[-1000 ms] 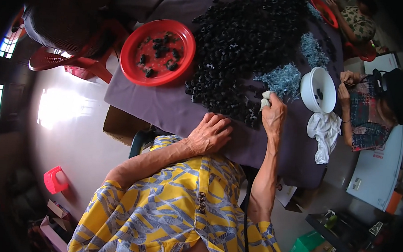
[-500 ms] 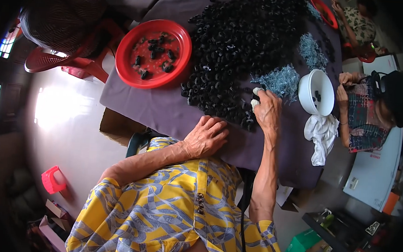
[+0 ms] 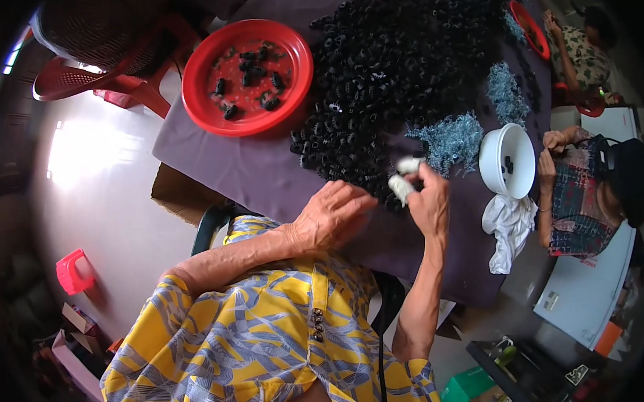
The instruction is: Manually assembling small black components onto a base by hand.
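A large heap of small black ribbed pieces [image 3: 389, 65] covers the middle of the table. At its near right edge is my right hand [image 3: 430, 204], with white coverings [image 3: 401, 189] on the thumb and a finger. Those two tips are apart, and I make out nothing held between them. My left hand [image 3: 328, 215] is at the table's near edge, just below the heap. Its fingers are smeared by motion and their tips are hidden, so whether it holds anything does not show. Beyond my right hand lies a tangled pile of clear bluish bits [image 3: 455, 141].
A red basin [image 3: 196, 83] with several black pieces stands at the left. To the right are a white bowl [image 3: 490, 163] holding a few black pieces and a crumpled white cloth [image 3: 504, 230]. Another person [image 3: 588, 191] sits beyond them; a red chair [image 3: 71, 82] is at the far left.
My right hand has drawn a little toward me, and its covered thumb and finger show more clearly. My left hand has shifted slightly, its curled fingers now straighter and blurred. The whole view has tilted slightly.
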The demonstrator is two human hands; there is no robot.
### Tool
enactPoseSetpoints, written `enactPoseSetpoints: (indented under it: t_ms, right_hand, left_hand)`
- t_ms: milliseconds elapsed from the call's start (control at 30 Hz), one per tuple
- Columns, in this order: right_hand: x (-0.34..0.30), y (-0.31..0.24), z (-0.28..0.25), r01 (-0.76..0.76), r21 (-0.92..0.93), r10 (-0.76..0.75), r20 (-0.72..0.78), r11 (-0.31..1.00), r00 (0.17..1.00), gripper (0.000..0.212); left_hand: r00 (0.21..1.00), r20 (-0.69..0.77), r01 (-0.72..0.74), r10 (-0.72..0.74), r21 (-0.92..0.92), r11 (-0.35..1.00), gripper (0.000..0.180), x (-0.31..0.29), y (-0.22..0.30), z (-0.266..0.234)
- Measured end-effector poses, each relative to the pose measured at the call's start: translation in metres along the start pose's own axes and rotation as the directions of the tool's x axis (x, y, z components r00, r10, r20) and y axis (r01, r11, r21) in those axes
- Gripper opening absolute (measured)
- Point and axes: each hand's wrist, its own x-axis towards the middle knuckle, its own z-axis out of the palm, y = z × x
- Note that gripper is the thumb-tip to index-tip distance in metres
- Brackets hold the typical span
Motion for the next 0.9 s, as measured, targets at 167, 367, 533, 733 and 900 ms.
enactPoseSetpoints:
  t_ms: [167,367,533,733,900]
  right_hand:
    - [-0.035,-0.001,0.016,-0.219,0.769,-0.025,0.292,0.601,0.956,0.027]
    - [-0.038,0.005,0.022,-0.256,0.669,0.122,0.241,0.697,0.963,0.019]
    - [0.005,0.004,0.002,0.038,-0.089,-0.053,-0.177,0.995,0.983,0.009]
    - [0.023,0.027,0.023,0.139,-0.503,-0.184,-0.04,0.853,0.982,0.006]
    - [0.034,0.028,0.032,0.169,-0.505,-0.177,0.032,0.847,0.984,0.002]
  left_hand:
    - [0.992,-0.108,0.053,-0.067,-0.128,0.99,0.041,0.011,0.003,-0.001]
    - [0.973,-0.06,0.194,-0.224,-0.321,0.927,0.024,0.01,0.003,0.0]
    - [0.865,0.051,0.414,-0.498,-0.634,0.653,0.017,0.014,-0.008,0.004]
    - [0.797,0.117,0.467,-0.593,-0.742,0.48,0.017,0.018,-0.008,0.003]
    - [0.773,0.123,0.463,-0.623,-0.781,0.42,0.016,0.014,-0.015,0.001]
